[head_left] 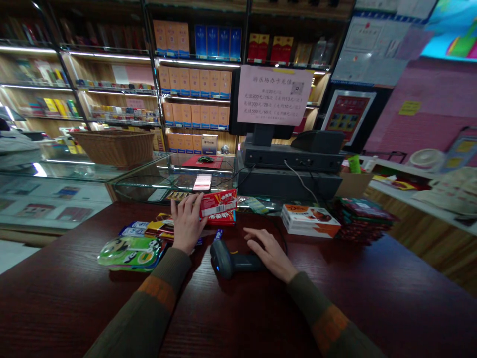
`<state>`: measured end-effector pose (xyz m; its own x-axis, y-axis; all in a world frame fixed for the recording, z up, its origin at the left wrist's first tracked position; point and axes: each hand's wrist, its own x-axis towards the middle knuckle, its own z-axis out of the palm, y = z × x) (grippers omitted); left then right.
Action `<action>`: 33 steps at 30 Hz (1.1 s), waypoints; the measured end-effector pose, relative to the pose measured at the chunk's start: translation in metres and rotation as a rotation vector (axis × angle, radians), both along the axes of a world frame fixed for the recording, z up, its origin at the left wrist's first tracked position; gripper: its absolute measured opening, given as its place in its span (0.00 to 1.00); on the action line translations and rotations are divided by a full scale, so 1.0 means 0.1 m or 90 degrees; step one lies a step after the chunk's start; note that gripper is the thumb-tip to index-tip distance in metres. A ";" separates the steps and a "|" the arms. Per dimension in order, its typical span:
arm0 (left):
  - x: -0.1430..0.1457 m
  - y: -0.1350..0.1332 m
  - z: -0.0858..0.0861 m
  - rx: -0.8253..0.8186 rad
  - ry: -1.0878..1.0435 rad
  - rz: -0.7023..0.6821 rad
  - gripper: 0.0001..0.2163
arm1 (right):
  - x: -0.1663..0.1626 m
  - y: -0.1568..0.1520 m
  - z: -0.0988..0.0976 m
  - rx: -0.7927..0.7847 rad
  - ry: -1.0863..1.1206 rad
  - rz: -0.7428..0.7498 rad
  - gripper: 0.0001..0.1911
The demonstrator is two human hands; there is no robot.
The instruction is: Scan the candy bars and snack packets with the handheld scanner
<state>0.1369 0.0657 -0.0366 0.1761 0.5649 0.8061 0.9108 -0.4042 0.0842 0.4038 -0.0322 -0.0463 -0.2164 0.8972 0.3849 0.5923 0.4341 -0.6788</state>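
Observation:
My left hand [188, 223] grips the left end of a red snack packet [219, 205] and holds it just above the dark wooden counter [391, 298]. A grey handheld barcode scanner [227, 261] lies on the counter in front of me, and my right hand [270, 252] rests over its handle with the fingers spread flat. Several other flat packets [156, 228] lie under and left of my left hand. A green and white packet [130, 251] lies further left.
Boxed goods [309, 220] and a stack of dark packets [359, 214] sit at the right. A till with a monitor and pink notice [274, 94] stands behind. A phone [202, 184] lies on the glass case [149, 184]; a wicker basket [114, 146] is beyond. Shelves line the back.

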 end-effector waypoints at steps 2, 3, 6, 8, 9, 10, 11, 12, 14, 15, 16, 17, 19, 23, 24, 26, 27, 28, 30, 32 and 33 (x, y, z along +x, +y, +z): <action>0.03 -0.02 0.01 0.008 0.009 -0.012 0.33 | 0.02 0.09 -0.05 -0.017 0.102 -0.052 0.22; 0.04 -0.03 0.02 0.012 0.016 -0.017 0.33 | 0.02 0.14 -0.07 -0.028 0.157 -0.071 0.23; 0.08 -0.05 0.04 0.021 0.035 -0.041 0.32 | 0.03 0.25 -0.08 -0.061 0.298 -0.097 0.27; 0.09 -0.05 0.03 0.028 0.043 -0.063 0.31 | 0.02 0.30 -0.05 -0.075 0.366 -0.098 0.31; 0.10 -0.06 0.03 0.032 0.045 -0.074 0.31 | 0.02 0.31 -0.04 -0.082 0.394 -0.099 0.33; 0.11 -0.06 0.03 0.037 0.046 -0.086 0.30 | 0.01 0.31 -0.03 -0.092 0.418 -0.100 0.34; 0.12 -0.06 0.02 0.041 0.047 -0.098 0.30 | 0.00 0.31 -0.02 -0.105 0.437 -0.104 0.35; 0.13 -0.06 0.02 0.044 0.049 -0.109 0.30 | -0.01 0.30 -0.01 -0.121 0.452 -0.107 0.36; 0.14 -0.07 0.01 0.047 0.052 -0.126 0.30 | -0.03 0.28 0.01 -0.156 0.467 -0.105 0.37; 0.15 -0.07 0.00 0.049 0.054 -0.133 0.29 | -0.04 0.27 0.02 -0.170 0.469 -0.100 0.37; 0.16 -0.08 0.00 0.051 0.057 -0.139 0.29 | -0.05 0.26 0.03 -0.180 0.470 -0.095 0.38; 0.17 -0.08 -0.01 0.054 0.060 -0.144 0.29 | -0.06 0.24 0.04 -0.186 0.471 -0.089 0.38; 0.18 -0.08 -0.01 0.060 0.064 -0.151 0.29 | -0.08 0.21 0.07 -0.193 0.478 -0.084 0.39; 0.20 -0.08 -0.01 0.067 0.065 -0.158 0.28 | -0.10 0.17 0.13 -0.203 0.499 -0.097 0.40; 0.20 -0.08 -0.01 0.068 0.064 -0.160 0.28 | -0.10 0.17 0.14 -0.204 0.502 -0.102 0.40; 0.20 -0.08 -0.01 0.071 0.065 -0.163 0.28 | -0.10 0.16 0.14 -0.209 0.507 -0.106 0.40; 0.20 -0.08 -0.02 0.072 0.066 -0.165 0.28 | -0.10 0.16 0.14 -0.211 0.511 -0.105 0.40; 0.20 -0.07 -0.02 0.075 0.067 -0.165 0.27 | -0.10 0.16 0.14 -0.215 0.516 -0.101 0.40; 0.19 -0.07 -0.04 0.078 0.069 -0.163 0.27 | -0.10 0.16 0.14 -0.226 0.530 -0.090 0.39; 0.18 -0.05 -0.06 0.078 0.069 -0.162 0.27 | -0.10 0.16 0.14 -0.235 0.547 -0.083 0.38; 0.17 -0.04 -0.07 0.076 0.067 -0.165 0.28 | -0.11 0.15 0.15 -0.238 0.556 -0.080 0.37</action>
